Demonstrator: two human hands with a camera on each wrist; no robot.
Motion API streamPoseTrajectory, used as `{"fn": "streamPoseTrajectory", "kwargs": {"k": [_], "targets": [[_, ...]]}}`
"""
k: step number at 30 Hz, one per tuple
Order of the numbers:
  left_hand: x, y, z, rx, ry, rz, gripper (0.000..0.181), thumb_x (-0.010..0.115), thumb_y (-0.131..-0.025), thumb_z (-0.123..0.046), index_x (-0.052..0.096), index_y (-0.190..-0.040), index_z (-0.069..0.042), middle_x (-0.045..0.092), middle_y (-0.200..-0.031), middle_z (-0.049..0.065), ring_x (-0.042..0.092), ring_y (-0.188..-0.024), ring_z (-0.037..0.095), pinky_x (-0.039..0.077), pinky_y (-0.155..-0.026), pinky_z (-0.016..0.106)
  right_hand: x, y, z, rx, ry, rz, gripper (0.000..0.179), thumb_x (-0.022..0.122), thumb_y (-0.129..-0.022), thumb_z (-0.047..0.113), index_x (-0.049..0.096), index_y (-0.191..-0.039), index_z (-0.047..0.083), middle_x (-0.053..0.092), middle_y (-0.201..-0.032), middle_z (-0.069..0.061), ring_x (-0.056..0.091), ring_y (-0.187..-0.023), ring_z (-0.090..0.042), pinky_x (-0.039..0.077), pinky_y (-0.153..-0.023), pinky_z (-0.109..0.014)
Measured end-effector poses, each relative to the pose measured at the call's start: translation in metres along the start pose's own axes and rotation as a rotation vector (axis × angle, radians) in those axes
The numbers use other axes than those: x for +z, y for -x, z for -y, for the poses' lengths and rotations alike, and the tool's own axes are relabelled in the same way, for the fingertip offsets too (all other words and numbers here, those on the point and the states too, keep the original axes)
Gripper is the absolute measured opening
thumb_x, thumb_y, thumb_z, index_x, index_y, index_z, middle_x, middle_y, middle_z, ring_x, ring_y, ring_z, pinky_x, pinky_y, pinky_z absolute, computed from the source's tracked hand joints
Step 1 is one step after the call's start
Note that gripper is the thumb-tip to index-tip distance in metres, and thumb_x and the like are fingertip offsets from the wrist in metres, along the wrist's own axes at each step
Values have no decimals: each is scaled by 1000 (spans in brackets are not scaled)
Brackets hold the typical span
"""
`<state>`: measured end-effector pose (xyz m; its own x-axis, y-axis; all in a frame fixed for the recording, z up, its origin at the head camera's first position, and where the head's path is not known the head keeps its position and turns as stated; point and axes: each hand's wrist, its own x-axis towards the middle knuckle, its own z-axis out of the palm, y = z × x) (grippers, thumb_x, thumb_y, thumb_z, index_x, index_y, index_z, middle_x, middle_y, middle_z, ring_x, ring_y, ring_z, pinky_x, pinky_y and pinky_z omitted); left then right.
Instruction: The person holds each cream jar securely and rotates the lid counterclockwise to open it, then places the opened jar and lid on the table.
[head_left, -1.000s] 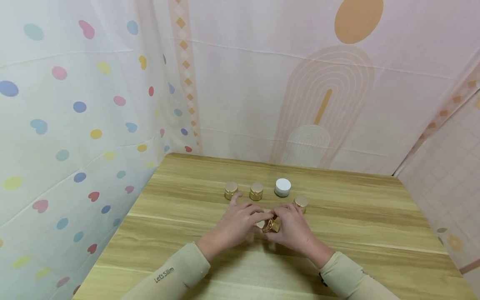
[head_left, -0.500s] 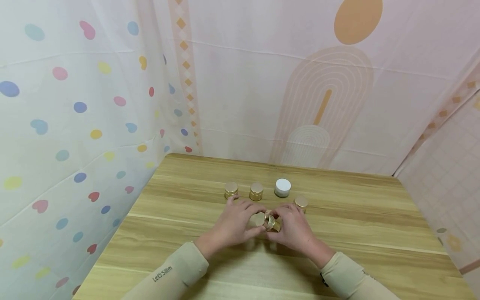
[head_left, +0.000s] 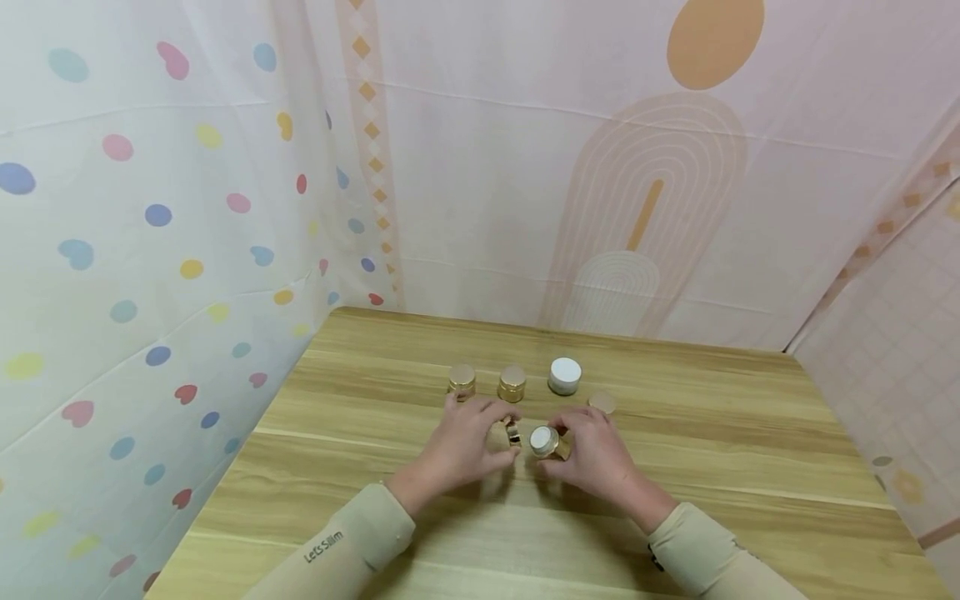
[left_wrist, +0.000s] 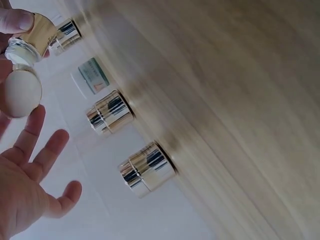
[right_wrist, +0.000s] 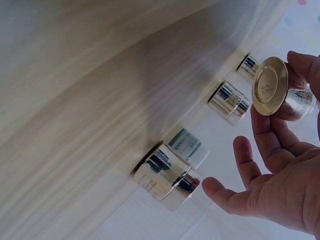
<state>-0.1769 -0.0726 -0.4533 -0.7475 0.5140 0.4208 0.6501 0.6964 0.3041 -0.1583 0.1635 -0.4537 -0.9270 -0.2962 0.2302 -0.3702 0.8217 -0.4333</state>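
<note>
In the head view my left hand (head_left: pixel 459 442) pinches a round gold lid (head_left: pixel 498 437) between thumb and fingers, its underside turned to the right. My right hand (head_left: pixel 598 454) grips a small gold cosmetic jar (head_left: pixel 558 447) that lies tilted, its white top (head_left: pixel 542 439) facing left. A narrow gap separates lid and jar. The left wrist view shows the lid's flat face (left_wrist: pixel 22 93) beside the jar's clear rim (left_wrist: pixel 21 51). In the right wrist view the jar's stamped gold base (right_wrist: pixel 270 86) faces the camera, with the outer fingers spread away from it.
Two closed gold jars (head_left: pixel 512 384) stand behind my left hand on the wooden table (head_left: pixel 360 400). To their right is a white-lidded jar (head_left: pixel 565 376). Another gold jar (head_left: pixel 602 403) stands just behind my right hand, partly hidden. Patterned curtains (head_left: pixel 480 192) hang beyond the table.
The lid, earlier against the jar, has come off. My left hand has drawn it left, while the right hand shifted slightly right with the jar, showing its white top.
</note>
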Motion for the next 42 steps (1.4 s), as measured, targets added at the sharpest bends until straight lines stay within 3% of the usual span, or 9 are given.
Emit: {"fn": "streamPoseTrajectory", "kwargs": {"k": [6,9,15,20,23,31,37,42], "targets": [[2,-4,1,-153,23,43,38,95,-80,-36,64,-98,-21,79,-107,-3,70,-116,26,33,-116,72,-1,-3,-2,32,3,6,46,98,-72,27,76,-109,12,79,-107,-2,66,-114,-33,45,-110,-60],[5,-7,2,-202,8,68,38,96,-79,-37,64,-92,-22,81,-113,-1,69,-123,29,31,-117,71,0,-5,-2,39,14,-20,45,99,-72,27,76,-108,13,80,-108,-3,62,-108,-30,44,-108,-57],[11,-14,4,-288,-58,92,37,95,-78,-46,67,-87,-24,81,-111,0,69,-124,31,31,-118,69,2,-12,-4,59,10,-91,46,100,-70,29,78,-108,18,79,-110,-2,58,-114,-33,39,-108,-60],[18,-21,7,-331,-124,124,37,93,-78,-51,70,-88,-25,80,-102,-3,68,-118,29,35,-115,64,5,-26,-7,104,22,-68,45,95,-72,30,77,-111,17,79,-108,-1,61,-121,-39,36,-112,-64],[24,-26,8,-349,-137,149,37,94,-78,-51,70,-88,-24,79,-94,-3,68,-109,28,38,-108,58,9,-36,-10,123,70,-38,43,91,-73,32,76,-110,16,79,-109,-1,61,-126,-40,34,-115,-66],[42,-43,8,-371,-222,211,40,93,-77,-54,69,-85,-24,80,-90,-2,71,-97,28,39,-102,55,19,-52,-16,112,138,4,29,89,-73,30,70,-91,20,75,-93,1,62,-124,-42,30,-116,-69],[49,-53,11,-394,-253,198,41,93,-76,-54,69,-80,-22,77,-84,-3,73,-88,24,44,-92,53,21,-60,-18,121,163,22,28,89,-74,30,71,-93,19,75,-94,-1,62,-122,-43,32,-115,-68],[48,-61,15,-436,-277,196,44,94,-74,-55,66,-78,-22,76,-82,-3,73,-90,27,46,-89,53,23,-70,-18,144,165,46,28,90,-76,30,74,-96,17,77,-94,-1,63,-118,-42,31,-115,-67]]}}
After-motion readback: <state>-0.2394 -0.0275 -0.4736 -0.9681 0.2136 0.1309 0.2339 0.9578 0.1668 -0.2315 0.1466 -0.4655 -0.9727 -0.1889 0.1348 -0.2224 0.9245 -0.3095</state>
